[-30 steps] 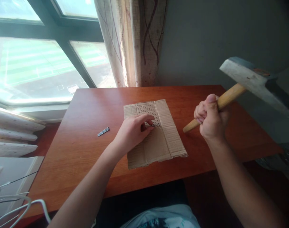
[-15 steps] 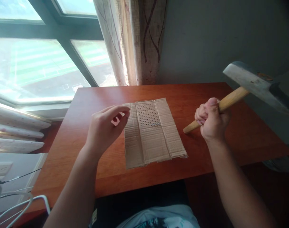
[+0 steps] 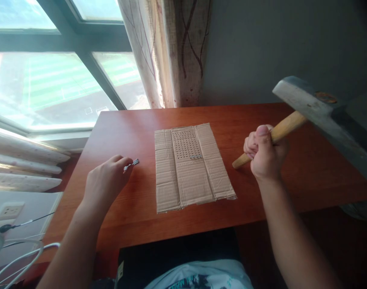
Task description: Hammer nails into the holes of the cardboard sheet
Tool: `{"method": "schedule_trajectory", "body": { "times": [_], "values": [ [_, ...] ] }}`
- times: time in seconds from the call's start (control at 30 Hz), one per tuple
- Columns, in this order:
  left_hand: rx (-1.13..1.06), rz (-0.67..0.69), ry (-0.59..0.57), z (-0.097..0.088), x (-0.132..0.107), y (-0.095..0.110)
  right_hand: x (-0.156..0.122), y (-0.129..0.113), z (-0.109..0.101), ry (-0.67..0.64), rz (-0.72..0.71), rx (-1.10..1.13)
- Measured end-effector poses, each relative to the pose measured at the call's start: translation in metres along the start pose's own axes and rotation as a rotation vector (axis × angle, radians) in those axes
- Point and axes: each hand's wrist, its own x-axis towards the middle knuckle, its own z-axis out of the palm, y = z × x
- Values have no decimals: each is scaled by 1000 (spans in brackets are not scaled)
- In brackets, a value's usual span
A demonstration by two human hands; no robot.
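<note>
My left hand (image 3: pixel 105 182) reaches left of the cardboard, its fingers curled together with the tips pinching the near end of a few loose nails (image 3: pixel 132 163) that lie on the red-brown table (image 3: pixel 135 132). My right hand (image 3: pixel 266 154) is a fist round the wooden handle of a hammer (image 3: pixel 310 106), whose grey metal head is raised at the right, above the table's edge. Between the hands lies a flat cardboard sheet (image 3: pixel 192 180) with a grid of small holes; a short row of nail heads (image 3: pixel 196 156) sits at the grid's lower right.
A window and a patterned curtain (image 3: pixel 171 52) stand behind the table. White cables (image 3: pixel 23 257) and a wall socket (image 3: pixel 9 210) are at the lower left. A grey wall runs along the right. My lap is below the table's near edge.
My left hand left the cardboard's hole grid, lifted, and moved left and down onto the loose nails. The right hand with the raised hammer has barely moved.
</note>
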Motion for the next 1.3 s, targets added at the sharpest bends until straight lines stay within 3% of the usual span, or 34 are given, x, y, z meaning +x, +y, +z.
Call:
{"method": "schedule_trajectory", "body": {
  "times": [0.2,1.17,1.3],
  "values": [
    [186,8,5,7,3,0,1,-1,2,0,-20,11],
    [209,34,-53,4,4,6,-1,0,-1,3,-17,20],
    [110,53,51,-4,1,13,-1,-1,-1,6,-15,18]
  ]
}}
